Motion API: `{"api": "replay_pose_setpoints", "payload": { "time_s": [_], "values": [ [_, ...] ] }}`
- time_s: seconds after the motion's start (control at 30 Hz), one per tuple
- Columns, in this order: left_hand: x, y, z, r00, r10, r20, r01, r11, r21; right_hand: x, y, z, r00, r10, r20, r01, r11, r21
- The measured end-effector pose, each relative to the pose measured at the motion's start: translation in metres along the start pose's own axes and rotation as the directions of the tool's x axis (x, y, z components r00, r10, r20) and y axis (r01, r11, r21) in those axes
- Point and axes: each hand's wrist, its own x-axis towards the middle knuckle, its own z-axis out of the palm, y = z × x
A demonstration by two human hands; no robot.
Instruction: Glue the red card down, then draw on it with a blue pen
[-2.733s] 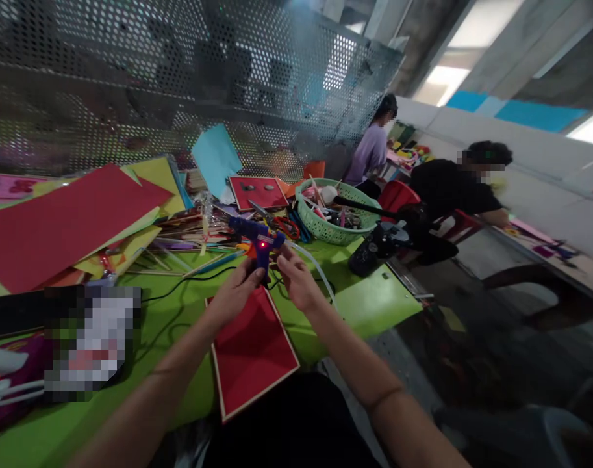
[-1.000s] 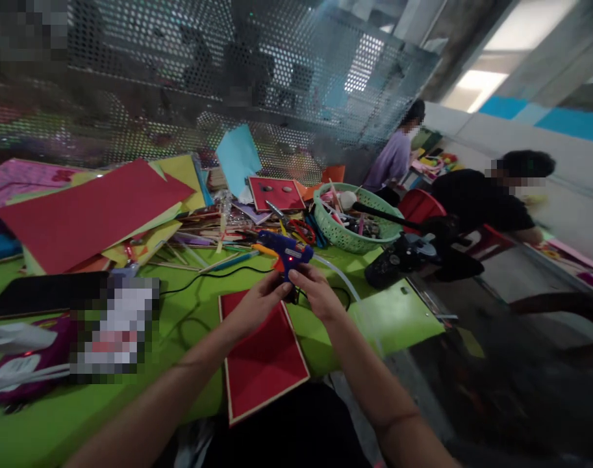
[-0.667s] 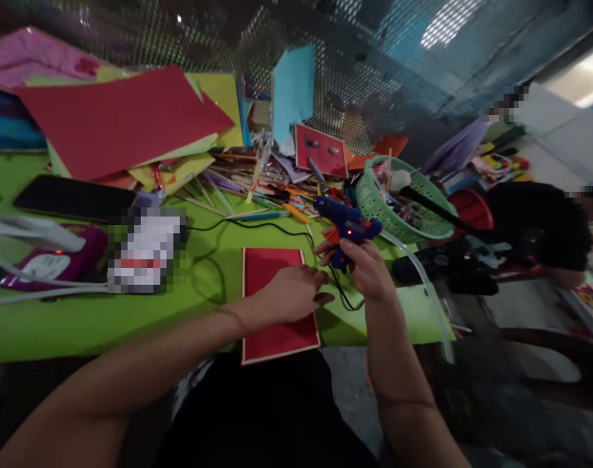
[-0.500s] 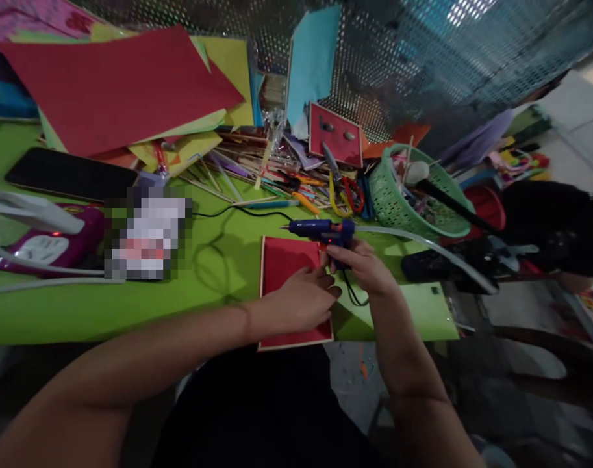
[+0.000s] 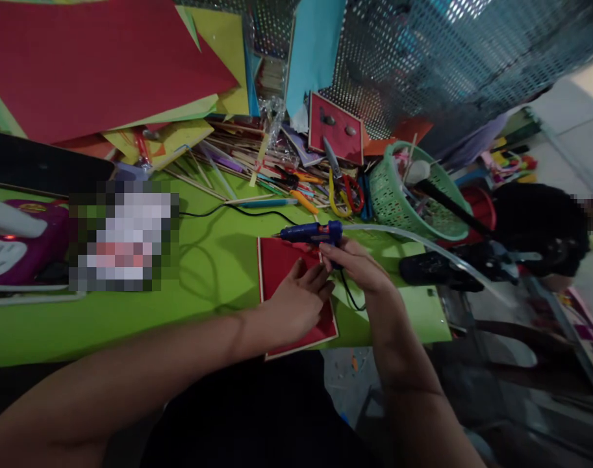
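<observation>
Fingers (image 5: 332, 252) round glue gun (image 5: 306, 233); green basket (image 5: 390, 203), oddments (image 5: 417, 173) inside

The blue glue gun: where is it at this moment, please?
In the head view, the blue glue gun is slightly right of the middle, held in the right hand, its nozzle by the far edge of the red board.

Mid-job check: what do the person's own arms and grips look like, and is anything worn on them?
The left grip and right grip are bare, ungloved human hands. No sleeve shows on the left arm or right arm, nor any lettering. A thin dark line crosses the left one near the wrist; crease, shadow or band, I can't tell.
</observation>
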Motion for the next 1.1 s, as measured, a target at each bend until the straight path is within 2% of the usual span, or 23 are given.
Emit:
{"api": "replay_pose_setpoints", "payload": {
  "time_s": [0.27,0.53,0.7,0.87,1.1],
  "values": [
    [0.002,-0.001,0.002,0.999,-0.008,-0.036,0.007,0.999,-0.044,-0.002,0.011,0.002,0.999,0.020,-0.025,-0.022,0.996,-0.082],
    [0.005,-0.001,-0.005,0.997,-0.026,0.066,0.029,0.998,-0.046,0.001,0.012,0.009,1.000,-0.005,-0.025,0.002,0.995,-0.101],
    [0.003,0.000,-0.004,1.000,-0.015,0.015,0.016,0.998,-0.052,0.000,0.009,0.009,0.999,-0.020,-0.042,0.013,0.990,-0.143],
    [0.002,-0.001,-0.001,1.000,-0.024,0.000,0.023,0.998,-0.054,0.002,0.008,0.010,0.995,-0.097,-0.031,0.089,0.974,-0.210],
    [0.006,-0.001,-0.007,0.991,-0.038,0.126,0.047,0.996,-0.071,0.001,0.009,0.009,0.990,-0.129,-0.054,0.109,0.952,-0.286]
  ]
}}
